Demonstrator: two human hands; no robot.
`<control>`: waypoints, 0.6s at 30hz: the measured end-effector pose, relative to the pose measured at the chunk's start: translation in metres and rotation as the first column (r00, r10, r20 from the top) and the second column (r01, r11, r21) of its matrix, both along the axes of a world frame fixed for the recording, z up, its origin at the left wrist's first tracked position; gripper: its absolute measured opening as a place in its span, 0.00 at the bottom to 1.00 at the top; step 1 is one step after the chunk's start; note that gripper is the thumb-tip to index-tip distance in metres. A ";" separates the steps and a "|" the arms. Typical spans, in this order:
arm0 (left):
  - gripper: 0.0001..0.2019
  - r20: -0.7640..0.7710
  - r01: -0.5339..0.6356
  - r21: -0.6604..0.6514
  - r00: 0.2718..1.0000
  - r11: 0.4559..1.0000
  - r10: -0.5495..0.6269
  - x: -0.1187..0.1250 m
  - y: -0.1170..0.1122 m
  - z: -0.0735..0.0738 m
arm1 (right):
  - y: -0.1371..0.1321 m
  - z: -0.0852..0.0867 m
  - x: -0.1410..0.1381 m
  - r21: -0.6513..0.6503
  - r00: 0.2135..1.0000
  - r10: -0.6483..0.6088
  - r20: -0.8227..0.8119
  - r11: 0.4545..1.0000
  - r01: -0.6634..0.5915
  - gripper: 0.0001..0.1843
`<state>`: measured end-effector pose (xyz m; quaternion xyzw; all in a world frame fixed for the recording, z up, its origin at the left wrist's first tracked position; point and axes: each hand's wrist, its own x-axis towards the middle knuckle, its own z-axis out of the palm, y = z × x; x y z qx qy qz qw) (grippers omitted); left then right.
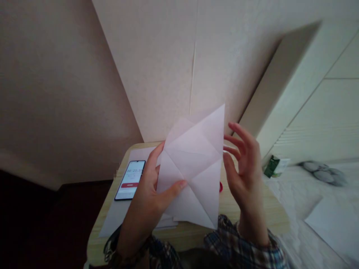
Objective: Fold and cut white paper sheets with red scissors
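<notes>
A sheet of white paper [196, 164] with crossing fold lines is held up above the small table, its top right corner pointing upward. My left hand [157, 190] grips its left side, thumb on the near face and the fingers partly hidden behind. Beside the right edge is my right hand [244, 164], fingers spread and curved; the fingertips are close to the edge, and I cannot tell whether they touch it. Part of a red ring-shaped thing [221, 186] shows from behind the paper.
On the wooden table [269, 213], a phone [130, 180] showing a timer lies on white paper [109, 216]. To the right, a pale quilted bed surface [294, 194] holds a green box [272, 166], a blurred grey item [324, 173] and a white sheet [333, 224]. A wall [168, 74] stands behind.
</notes>
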<state>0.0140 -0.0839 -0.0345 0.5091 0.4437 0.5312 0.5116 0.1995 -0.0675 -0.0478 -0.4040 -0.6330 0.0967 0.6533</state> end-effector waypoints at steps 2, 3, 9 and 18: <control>0.38 0.000 -0.027 0.007 1.000 1.000 0.027 0.000 0.000 0.002 | 0.001 -0.001 0.004 -0.015 0.994 0.018 0.107 1.000 -0.016 0.31; 0.37 -0.005 -0.029 0.017 1.000 0.999 0.029 0.000 -0.001 0.003 | 0.001 -0.001 0.005 -0.016 0.990 0.022 0.137 1.000 -0.020 0.31; 0.45 0.073 0.117 -0.120 0.991 0.986 -0.109 0.000 -0.003 0.007 | -0.001 -0.001 0.006 0.007 0.974 -0.038 0.221 0.999 0.038 0.26; 0.39 0.216 0.057 0.025 0.975 0.998 -0.061 -0.016 0.016 -0.008 | -0.002 0.001 0.012 -0.002 0.947 -0.261 0.187 0.964 0.266 0.11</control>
